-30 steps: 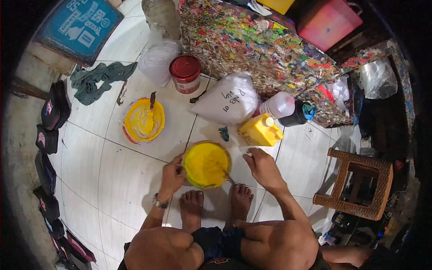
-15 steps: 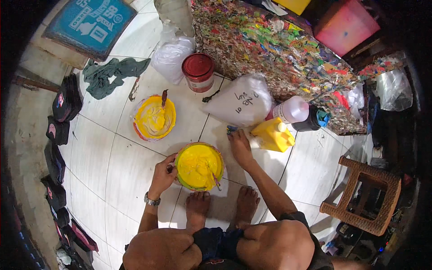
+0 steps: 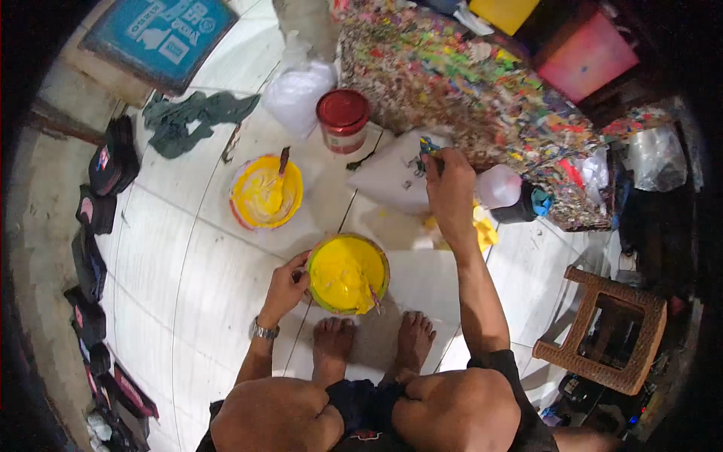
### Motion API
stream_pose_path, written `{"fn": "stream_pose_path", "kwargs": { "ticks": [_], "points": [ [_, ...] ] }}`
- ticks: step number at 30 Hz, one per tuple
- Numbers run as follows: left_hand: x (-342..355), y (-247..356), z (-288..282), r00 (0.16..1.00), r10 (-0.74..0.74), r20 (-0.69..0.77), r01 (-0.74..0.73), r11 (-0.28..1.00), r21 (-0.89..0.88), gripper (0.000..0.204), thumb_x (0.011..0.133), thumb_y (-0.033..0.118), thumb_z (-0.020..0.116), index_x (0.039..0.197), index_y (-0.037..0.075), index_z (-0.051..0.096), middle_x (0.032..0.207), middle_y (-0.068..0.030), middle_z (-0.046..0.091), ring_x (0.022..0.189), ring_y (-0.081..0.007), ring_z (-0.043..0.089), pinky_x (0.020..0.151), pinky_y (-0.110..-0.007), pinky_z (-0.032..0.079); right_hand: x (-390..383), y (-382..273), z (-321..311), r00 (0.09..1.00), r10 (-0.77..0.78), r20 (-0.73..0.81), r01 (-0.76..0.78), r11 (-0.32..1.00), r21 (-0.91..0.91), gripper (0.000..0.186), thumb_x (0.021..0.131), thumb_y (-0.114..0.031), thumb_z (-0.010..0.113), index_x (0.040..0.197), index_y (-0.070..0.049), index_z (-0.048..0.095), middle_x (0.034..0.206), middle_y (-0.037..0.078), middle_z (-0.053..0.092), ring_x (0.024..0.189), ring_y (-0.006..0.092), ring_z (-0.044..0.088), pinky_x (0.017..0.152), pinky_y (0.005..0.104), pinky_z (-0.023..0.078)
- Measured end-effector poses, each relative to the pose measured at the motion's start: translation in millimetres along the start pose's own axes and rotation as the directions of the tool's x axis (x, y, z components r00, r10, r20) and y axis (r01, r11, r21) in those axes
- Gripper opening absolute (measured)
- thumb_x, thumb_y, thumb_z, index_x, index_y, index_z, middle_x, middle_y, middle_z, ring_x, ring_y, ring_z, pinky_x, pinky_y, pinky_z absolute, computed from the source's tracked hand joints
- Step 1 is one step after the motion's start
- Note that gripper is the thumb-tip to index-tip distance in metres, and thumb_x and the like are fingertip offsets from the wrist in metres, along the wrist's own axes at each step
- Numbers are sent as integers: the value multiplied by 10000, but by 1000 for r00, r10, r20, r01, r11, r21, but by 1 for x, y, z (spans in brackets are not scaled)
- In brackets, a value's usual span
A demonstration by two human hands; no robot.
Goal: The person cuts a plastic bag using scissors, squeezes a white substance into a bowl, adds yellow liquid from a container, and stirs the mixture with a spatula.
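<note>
A round tub of yellow paint (image 3: 348,260) stands on the floor just in front of my feet, with a paint-smeared stick (image 3: 375,296) leaning over its near right rim. My left hand (image 3: 285,286) grips the tub's left side; a small dark reddish bit shows at its fingers. Raised in front of the white plastic bag (image 3: 392,177), my right hand (image 3: 452,177) pinches a small blue and yellow paint-stained piece (image 3: 428,145), too small to name. Behind that forearm, a yellow jug (image 3: 486,230) is partly hidden.
Farther left sits a second tub of yellow and cream paint (image 3: 263,192) with a brown-handled stirrer. Beyond are a red-lidded can (image 3: 343,120), a white bag (image 3: 300,98) and a green cloth (image 3: 197,120). A pinkish-white bottle (image 3: 498,187), dark container (image 3: 520,207) and wicker stool (image 3: 602,330) stand right.
My right hand has lifted off the floor beside the bag, picking up the small blue piece, and risen in front of the bag. My left hand stays at the tub; the view has shifted slightly.
</note>
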State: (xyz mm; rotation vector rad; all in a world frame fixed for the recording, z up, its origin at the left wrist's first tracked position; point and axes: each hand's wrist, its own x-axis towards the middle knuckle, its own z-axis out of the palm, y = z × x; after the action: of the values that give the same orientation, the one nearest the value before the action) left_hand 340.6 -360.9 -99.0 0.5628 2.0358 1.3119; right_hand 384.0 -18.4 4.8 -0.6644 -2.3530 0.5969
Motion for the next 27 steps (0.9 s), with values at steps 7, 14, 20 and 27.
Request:
{"fn": "stream_pose_path", "kwargs": {
  "ticks": [7,14,20,27],
  "points": [
    [9,-13,23,1000,13,1,-13,996,-85,421,892,37,550,1309,-13,539,795,-68,663,595,-90,565,585,-255,484,51,32,-60,913,-32,406,246,838,-487,101,792,-47,561,806,52,573,789,272,604,764,464,594,656,515,465],
    [-2,-5,47,998,55,-39,-59,991,-124,416,935,108,557,1325,-30,514,870,-108,695,683,-132,659,662,-292,534,-143,-29,-57,260,303,917,104,935,-338,324,959,-270,539,869,38,578,752,297,621,782,470,633,676,536,490],
    [15,-19,40,976,197,-95,-198,980,6,408,927,127,567,1300,-36,540,782,-129,675,661,-147,667,659,-298,531,-140,-10,-47,582,185,792,-72,982,-177,289,923,-206,581,836,67,544,800,326,610,802,491,610,708,542,483],
    [28,5,30,992,-17,127,29,995,-93,425,958,159,555,1358,19,518,1055,-122,687,775,-114,614,760,-298,516,-153,-10,-38,618,142,773,39,977,-211,314,834,-81,625,1034,36,412,832,278,616,783,470,626,691,514,516]
  ]
}}
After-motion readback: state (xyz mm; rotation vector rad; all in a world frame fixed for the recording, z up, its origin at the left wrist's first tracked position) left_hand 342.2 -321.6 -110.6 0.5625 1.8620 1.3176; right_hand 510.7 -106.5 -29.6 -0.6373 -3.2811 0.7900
